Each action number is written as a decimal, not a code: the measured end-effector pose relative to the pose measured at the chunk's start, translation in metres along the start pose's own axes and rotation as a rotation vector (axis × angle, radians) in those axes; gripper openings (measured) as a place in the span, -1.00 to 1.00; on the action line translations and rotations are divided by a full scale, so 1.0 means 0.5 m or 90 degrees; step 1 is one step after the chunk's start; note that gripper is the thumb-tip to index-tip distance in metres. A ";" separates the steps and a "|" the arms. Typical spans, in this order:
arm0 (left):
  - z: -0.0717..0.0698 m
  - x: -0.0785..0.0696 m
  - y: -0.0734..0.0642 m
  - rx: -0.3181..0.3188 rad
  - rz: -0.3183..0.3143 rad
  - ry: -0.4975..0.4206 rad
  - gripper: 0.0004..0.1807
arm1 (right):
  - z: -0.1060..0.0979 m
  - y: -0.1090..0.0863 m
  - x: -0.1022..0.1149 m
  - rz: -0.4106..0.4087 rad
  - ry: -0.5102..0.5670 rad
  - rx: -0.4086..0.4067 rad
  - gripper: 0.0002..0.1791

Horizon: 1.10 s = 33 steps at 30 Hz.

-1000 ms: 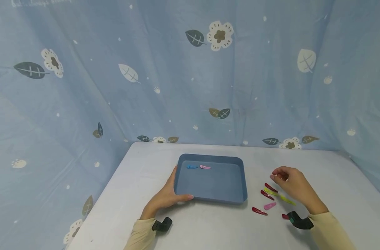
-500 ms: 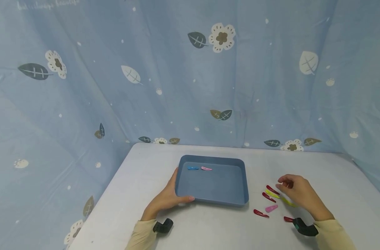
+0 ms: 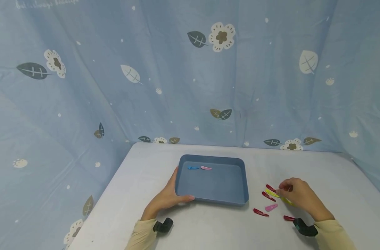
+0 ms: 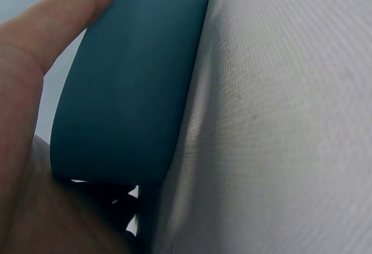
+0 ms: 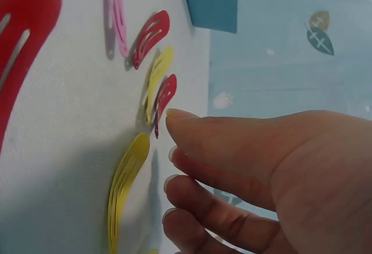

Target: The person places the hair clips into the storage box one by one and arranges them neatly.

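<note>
My left hand grips the near left corner of a blue-grey tray, its thumb over the front wall. Inside the tray lie a blue hair clip and a pale pink hair clip. Low over the table, my right hand has loosely bent fingers with nothing seen between them. Just beside its fingertips in the right wrist view is a yellow hair clip, partly hidden by the hand in the head view. Another yellow clip lies between two red clips.
Nearer the front edge are a pink clip and a red clip. One more red clip lies by the right wrist camera, partly covered. A patterned blue curtain hangs behind the white table.
My right hand has moved a little right and toward me, then lower over the yellow clip. The left hand stays on the tray, and the view has shifted slightly.
</note>
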State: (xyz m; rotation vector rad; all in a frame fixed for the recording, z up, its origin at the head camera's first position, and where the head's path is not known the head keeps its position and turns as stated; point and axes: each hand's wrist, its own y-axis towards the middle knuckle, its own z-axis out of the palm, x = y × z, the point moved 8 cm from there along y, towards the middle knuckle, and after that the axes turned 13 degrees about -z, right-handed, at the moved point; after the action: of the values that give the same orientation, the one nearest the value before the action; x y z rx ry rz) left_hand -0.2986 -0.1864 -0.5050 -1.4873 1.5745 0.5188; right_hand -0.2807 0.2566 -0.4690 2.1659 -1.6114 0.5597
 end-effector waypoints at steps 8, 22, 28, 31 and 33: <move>0.000 -0.001 0.000 0.005 0.003 0.000 0.52 | 0.012 0.003 -0.007 0.008 0.001 0.023 -0.79; -0.001 -0.003 0.001 0.011 0.004 -0.005 0.53 | 0.017 0.005 -0.004 0.026 -0.013 0.044 -0.85; -0.001 -0.005 0.001 0.011 0.006 -0.006 0.54 | 0.018 0.006 -0.001 0.032 -0.019 0.050 -0.86; -0.001 -0.004 0.001 0.010 0.004 -0.002 0.54 | 0.020 0.006 -0.002 0.034 -0.019 0.052 -0.87; 0.000 -0.003 0.001 0.008 0.001 -0.001 0.53 | 0.021 0.006 -0.004 0.035 -0.019 0.052 -0.87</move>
State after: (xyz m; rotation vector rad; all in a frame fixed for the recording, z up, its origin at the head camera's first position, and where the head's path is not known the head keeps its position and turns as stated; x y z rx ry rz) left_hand -0.2992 -0.1857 -0.5040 -1.4756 1.5742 0.5095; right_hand -0.2833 0.2520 -0.4785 2.2038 -1.6966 0.6224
